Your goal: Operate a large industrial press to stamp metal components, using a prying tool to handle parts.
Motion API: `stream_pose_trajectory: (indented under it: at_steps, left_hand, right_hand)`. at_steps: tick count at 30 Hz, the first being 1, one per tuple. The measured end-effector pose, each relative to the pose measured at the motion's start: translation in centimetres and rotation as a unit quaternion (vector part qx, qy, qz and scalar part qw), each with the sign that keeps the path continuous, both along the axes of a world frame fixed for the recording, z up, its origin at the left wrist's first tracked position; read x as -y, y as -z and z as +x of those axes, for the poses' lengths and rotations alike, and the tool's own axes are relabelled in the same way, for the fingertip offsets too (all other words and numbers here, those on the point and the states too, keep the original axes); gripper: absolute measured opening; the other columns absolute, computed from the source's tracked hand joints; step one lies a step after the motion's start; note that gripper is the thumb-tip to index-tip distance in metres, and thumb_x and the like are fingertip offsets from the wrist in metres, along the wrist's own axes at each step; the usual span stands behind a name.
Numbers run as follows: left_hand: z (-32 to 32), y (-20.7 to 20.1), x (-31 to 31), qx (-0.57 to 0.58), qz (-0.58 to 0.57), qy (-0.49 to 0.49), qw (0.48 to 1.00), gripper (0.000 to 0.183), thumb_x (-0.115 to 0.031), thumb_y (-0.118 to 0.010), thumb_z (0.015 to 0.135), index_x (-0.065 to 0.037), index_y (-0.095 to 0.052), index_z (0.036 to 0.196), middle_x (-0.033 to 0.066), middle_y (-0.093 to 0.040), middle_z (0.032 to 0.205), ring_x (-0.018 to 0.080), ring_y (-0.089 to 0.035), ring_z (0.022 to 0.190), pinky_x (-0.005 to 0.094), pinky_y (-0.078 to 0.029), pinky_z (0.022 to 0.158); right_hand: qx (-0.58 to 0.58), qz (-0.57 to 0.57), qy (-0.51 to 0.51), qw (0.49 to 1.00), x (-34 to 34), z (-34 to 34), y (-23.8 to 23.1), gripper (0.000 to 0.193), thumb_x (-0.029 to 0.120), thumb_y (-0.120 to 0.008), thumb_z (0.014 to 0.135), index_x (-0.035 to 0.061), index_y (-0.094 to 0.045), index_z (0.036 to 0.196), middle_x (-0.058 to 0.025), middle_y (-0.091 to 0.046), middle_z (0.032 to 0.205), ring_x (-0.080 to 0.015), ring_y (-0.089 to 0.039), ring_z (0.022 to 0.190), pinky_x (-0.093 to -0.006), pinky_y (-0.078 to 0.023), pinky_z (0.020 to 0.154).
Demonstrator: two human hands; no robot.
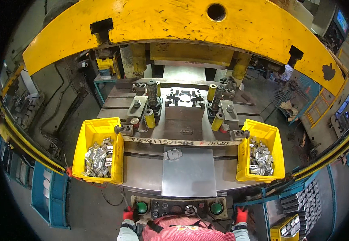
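My left hand [128,213], in a red glove, is beside the left green button [141,207] of a control panel. Its fingers look closed, and a thin rod-like tool [124,198] rises from them. Close to the right green button [216,208], my red-gloved right hand [242,215] has its fingers apart and holds nothing visible. Ahead, a flat metal part [172,154] lies at the far left corner of a bare steel plate [189,176]. Beyond it, a die with bright metal inserts [184,97] sits on the press bed between yellow posts and coiled guide pillars.
Yellow bins of small metal parts stand on the left [119,160] and right [242,160]. A large yellow press beam [162,20] spans the top. Blue racks [48,195] flank me; the right one [269,213] carries rows of metal parts. Farther right is a fan [287,90].
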State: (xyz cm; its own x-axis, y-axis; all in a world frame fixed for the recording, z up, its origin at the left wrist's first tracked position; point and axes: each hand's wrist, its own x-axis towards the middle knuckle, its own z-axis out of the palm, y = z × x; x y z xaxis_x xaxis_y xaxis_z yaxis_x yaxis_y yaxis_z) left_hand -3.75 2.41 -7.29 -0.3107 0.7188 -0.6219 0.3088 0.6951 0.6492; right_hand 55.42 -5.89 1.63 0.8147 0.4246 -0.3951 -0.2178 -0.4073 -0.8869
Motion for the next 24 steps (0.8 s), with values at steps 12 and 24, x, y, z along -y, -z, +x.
stream_pose_trajectory:
  at_steps: [12,24]
  left_hand:
    - [2.3,0.5,-4.0,-0.127,-0.035,-0.096,0.987,0.096,-0.030,-0.078,0.044,-0.002,-0.030,0.122,0.0161,-0.041,0.119,0.0249,-0.042,0.108,0.0293,-0.037,0.087]
    - [5.6,-5.5,-4.4,-0.068,0.045,-0.190,0.978,0.091,-0.005,-0.079,0.042,0.000,-0.030,0.118,0.0116,-0.048,0.110,0.0204,-0.049,0.095,0.0316,-0.043,0.077]
  right_hand:
    - [0.168,-0.214,-0.238,0.932,-3.7,-2.8,5.7,0.076,0.025,-0.075,0.053,-0.0066,-0.035,0.110,-0.0188,-0.053,0.102,-0.0288,-0.052,0.096,-0.0337,-0.043,0.076]
    - [0.129,-0.276,-0.240,0.922,-4.3,-3.5,2.2,0.080,0.031,-0.075,0.052,-0.0052,-0.035,0.112,-0.0201,-0.053,0.102,-0.0310,-0.052,0.095,-0.0348,-0.043,0.077]
